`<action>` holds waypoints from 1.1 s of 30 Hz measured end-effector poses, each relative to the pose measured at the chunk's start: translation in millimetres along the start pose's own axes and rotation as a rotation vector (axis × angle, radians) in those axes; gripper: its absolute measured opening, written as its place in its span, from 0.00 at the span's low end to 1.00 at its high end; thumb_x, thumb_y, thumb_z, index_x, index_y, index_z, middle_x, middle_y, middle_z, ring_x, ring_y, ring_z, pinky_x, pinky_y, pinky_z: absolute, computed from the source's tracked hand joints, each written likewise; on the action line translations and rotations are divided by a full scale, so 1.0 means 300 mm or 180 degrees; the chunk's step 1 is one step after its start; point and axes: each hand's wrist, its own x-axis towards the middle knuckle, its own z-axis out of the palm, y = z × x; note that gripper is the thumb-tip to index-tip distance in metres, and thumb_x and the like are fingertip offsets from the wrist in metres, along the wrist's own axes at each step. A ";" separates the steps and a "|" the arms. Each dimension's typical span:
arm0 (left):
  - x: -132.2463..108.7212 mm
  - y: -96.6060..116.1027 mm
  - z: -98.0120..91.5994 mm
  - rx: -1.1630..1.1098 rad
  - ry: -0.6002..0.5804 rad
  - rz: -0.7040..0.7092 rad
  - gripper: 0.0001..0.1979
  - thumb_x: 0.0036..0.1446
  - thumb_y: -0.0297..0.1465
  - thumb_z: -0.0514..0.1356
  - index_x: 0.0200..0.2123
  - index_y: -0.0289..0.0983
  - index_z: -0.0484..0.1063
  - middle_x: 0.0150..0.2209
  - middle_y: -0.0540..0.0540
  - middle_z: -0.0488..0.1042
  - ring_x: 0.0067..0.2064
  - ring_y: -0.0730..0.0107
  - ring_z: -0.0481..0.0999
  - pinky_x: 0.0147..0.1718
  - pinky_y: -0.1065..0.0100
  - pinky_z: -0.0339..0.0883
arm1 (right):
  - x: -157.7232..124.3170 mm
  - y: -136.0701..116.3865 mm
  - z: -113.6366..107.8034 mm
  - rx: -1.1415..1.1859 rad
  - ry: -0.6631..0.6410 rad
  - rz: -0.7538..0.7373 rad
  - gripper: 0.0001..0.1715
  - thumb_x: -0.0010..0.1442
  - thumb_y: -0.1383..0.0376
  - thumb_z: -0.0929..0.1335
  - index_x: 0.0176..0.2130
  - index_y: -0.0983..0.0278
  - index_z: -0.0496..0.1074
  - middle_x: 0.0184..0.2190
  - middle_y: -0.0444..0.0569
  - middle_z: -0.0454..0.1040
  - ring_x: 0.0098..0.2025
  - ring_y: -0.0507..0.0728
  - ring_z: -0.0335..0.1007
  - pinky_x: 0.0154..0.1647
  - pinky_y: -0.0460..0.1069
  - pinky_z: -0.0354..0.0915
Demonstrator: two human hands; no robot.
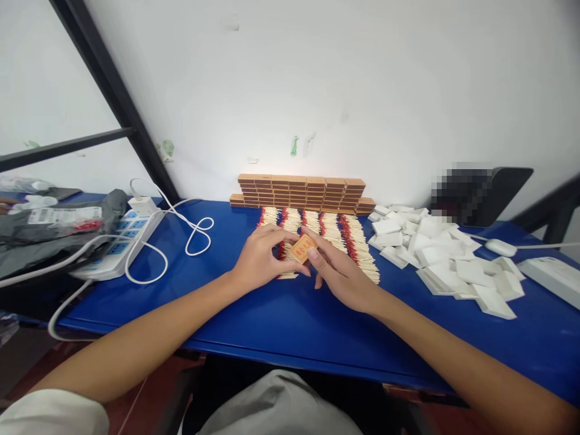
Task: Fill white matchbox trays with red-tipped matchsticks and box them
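Both hands hold one small yellow-orange matchbox [302,248] with red lettering, above the blue table. My left hand [261,254] pinches its left side between thumb and fingers. From the right, my right hand [338,266] grips it with the thumb near its top face. Just beyond lie several rows of red-tipped matchsticks [360,248], partly hidden by my hands. Behind them stands a stacked wall of matchboxes [299,192] with dark brown sides. A heap of white cardboard matchbox trays [441,241] lies to the right.
On the left of the blue table [217,326] are a white power strip [131,241], looped white cables [199,235] and a grey plastic bag [54,223]. A dark device [507,193], a white cable switch [501,247] and a white box [553,278] are at the right.
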 end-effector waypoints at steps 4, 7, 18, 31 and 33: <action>-0.002 0.009 0.003 0.0107 -0.0031 -0.0009 0.27 0.43 0.47 0.79 0.44 0.39 0.80 0.40 0.45 0.83 0.43 0.61 0.80 0.47 0.60 0.74 | -0.005 -0.017 -0.002 0.0029 -0.0013 0.0038 0.48 0.73 0.39 0.58 0.78 0.60 0.46 0.40 0.50 0.76 0.30 0.55 0.72 0.34 0.54 0.74; 0.027 -0.006 -0.036 0.0243 -0.0111 -0.0104 0.21 0.58 0.43 0.73 0.50 0.39 0.80 0.46 0.42 0.82 0.48 0.59 0.80 0.50 0.59 0.74 | -0.001 -0.018 -0.023 -0.0063 0.0208 0.0002 0.47 0.73 0.39 0.57 0.78 0.60 0.46 0.41 0.52 0.77 0.34 0.57 0.73 0.32 0.53 0.73; 0.232 -0.441 -0.436 0.1520 -0.0631 -0.1974 0.23 0.52 0.43 0.70 0.48 0.36 0.83 0.42 0.40 0.84 0.47 0.51 0.81 0.49 0.56 0.72 | 0.053 0.019 -0.156 -0.0747 0.1445 -0.0317 0.32 0.73 0.41 0.58 0.60 0.60 0.68 0.50 0.55 0.78 0.43 0.61 0.75 0.47 0.57 0.69; 0.188 -0.600 -0.367 0.1328 -0.0339 -0.2012 0.30 0.55 0.47 0.66 0.56 0.35 0.77 0.45 0.40 0.84 0.45 0.57 0.84 0.47 0.62 0.75 | 0.035 0.002 -0.129 -0.1080 0.1215 -0.0576 0.26 0.75 0.45 0.58 0.50 0.59 0.74 0.38 0.51 0.79 0.32 0.58 0.73 0.39 0.56 0.69; 0.188 -0.600 -0.354 0.1394 -0.0296 -0.1997 0.30 0.56 0.49 0.65 0.55 0.35 0.77 0.44 0.40 0.85 0.45 0.56 0.84 0.48 0.61 0.75 | 0.031 -0.004 -0.130 -0.1077 0.1181 -0.0623 0.25 0.75 0.46 0.58 0.48 0.58 0.74 0.37 0.50 0.78 0.31 0.58 0.72 0.38 0.55 0.69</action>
